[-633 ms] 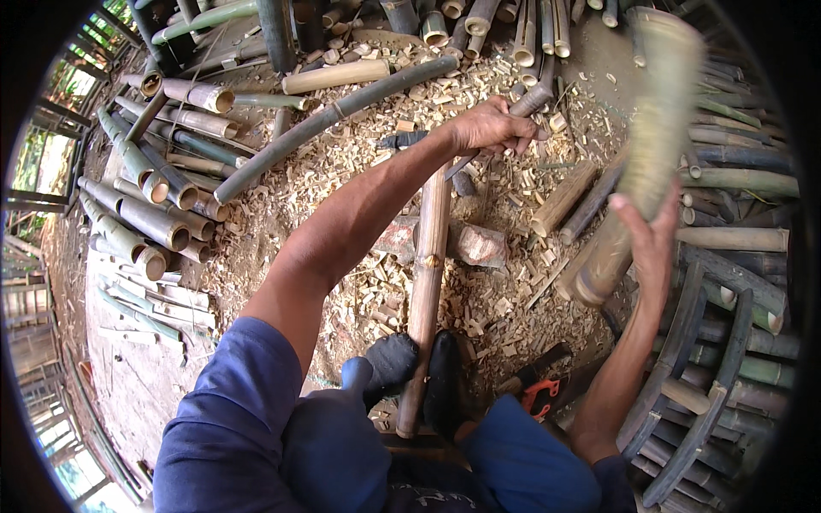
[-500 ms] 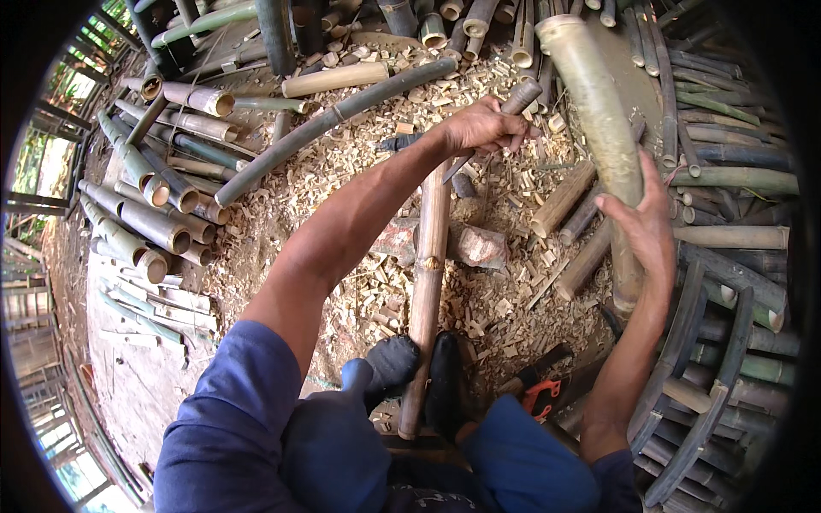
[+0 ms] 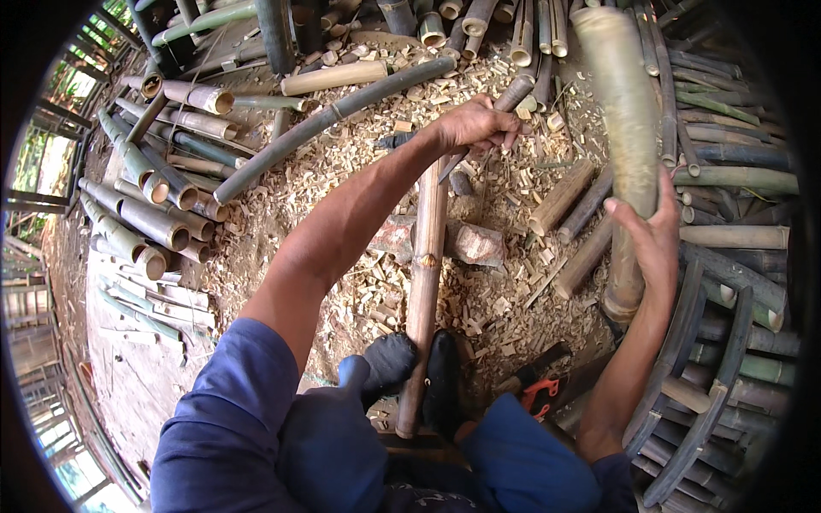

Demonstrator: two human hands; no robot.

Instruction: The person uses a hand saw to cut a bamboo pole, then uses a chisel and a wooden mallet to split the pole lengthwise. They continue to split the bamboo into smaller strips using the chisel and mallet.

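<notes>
My left hand [image 3: 485,126] is closed around a chisel [image 3: 515,93]. Its thick handle end points up and to the right, and its blade slants down onto the upper end of a bamboo pole [image 3: 425,256]. That pole rests across a short log [image 3: 475,244], and its near end lies between my feet. To the right, my right hand [image 3: 652,235] grips a thick, pale bamboo club [image 3: 623,103] around its lower half. The club stands roughly upright, with its upper part smeared by motion, apart from the chisel.
Wood chips [image 3: 342,231] cover the ground. A long dark bamboo pole [image 3: 333,115] lies at the far left, near stacked bamboo tubes [image 3: 158,218]. More bamboo pieces [image 3: 727,179] are piled at the right. A saw with an orange handle [image 3: 540,395] sits by my right knee.
My right hand has moved a little to the right with the bamboo club, whose top has swung right. My left hand and the chisel have shifted only slightly.
</notes>
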